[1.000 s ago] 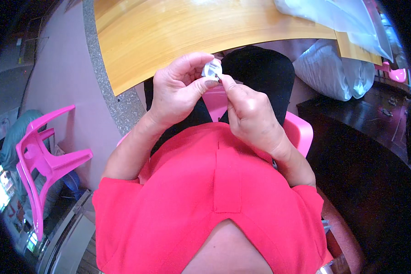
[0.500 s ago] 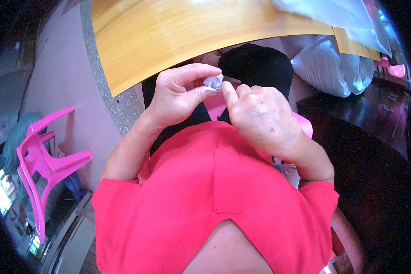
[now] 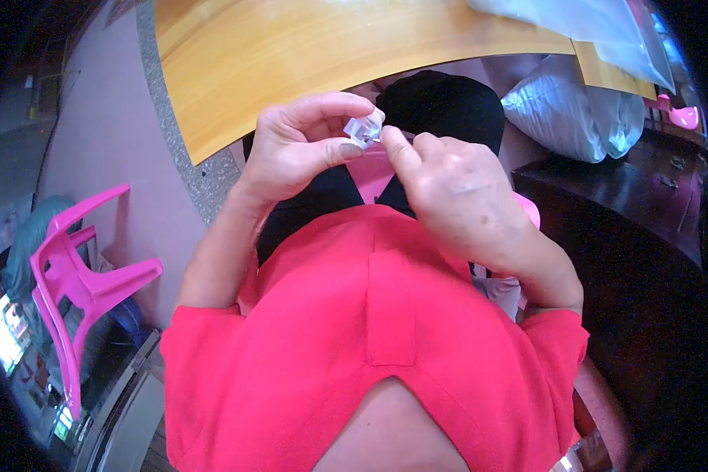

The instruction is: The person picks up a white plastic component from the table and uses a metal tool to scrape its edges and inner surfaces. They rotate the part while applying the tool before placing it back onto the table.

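Between the thumb and fingers of my left hand (image 3: 299,145) is a small whitish translucent plastic piece (image 3: 361,129), held above my lap near the table's front edge. My right hand (image 3: 460,189) is closed, its index finger and thumb pinching a thin metal tool (image 3: 372,139). The tool's tip meets the plastic piece on its right side. Most of the tool is hidden by the right fingers, so its kind does not show.
Ahead lies a yellow wooden table (image 3: 307,55) with clear plastic sheeting (image 3: 582,23) at its right. A filled white plastic bag (image 3: 554,110) sits beyond my right knee. A pink plastic chair (image 3: 86,275) lies tipped at left; dark furniture (image 3: 606,204) stands at right.
Both hands have shifted slightly. The plastic piece has turned and moved a little up and left, showing more of its side, and the metal tip is now plainer to see.
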Tool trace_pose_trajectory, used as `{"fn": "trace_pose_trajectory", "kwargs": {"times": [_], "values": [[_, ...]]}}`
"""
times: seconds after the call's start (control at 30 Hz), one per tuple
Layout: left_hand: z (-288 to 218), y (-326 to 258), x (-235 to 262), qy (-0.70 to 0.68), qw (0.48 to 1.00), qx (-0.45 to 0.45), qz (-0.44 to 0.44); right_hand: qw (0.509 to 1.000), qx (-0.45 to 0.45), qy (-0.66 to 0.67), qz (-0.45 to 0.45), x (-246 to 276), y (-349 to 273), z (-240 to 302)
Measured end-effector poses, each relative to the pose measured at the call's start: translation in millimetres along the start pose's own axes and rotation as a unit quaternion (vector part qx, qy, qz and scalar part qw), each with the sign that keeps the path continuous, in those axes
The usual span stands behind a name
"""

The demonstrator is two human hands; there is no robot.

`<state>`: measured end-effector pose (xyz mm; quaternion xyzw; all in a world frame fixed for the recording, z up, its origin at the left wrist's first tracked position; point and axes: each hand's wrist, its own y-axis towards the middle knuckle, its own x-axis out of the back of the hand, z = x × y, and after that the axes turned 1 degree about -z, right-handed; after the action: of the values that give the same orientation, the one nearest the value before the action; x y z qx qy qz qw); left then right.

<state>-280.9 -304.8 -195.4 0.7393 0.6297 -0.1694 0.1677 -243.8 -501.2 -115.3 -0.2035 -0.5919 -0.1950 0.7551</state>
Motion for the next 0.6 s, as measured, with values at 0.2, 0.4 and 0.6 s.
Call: {"fn": "trace_pose_trajectory", "kwargs": {"times": [0.2, 0.4, 0.6], "values": [[-0.7, 2.4, 8.2, -0.032, 0.998, -0.037, 0.032, 0.992, -0.048, 0.116, -0.031, 0.7, -3.0, -5.6], [-2.8, 1.0, 9.7, -0.055, 0.998, -0.009, 0.021, 0.984, -0.036, 0.176, -0.02, 1.2, -1.6, -6.2], [-4.3, -0.1, 6.6, -0.103, 0.994, 0.018, 0.014, 0.986, -0.029, 0.16, -0.041, 3.8, 1.0, -4.0]]}}
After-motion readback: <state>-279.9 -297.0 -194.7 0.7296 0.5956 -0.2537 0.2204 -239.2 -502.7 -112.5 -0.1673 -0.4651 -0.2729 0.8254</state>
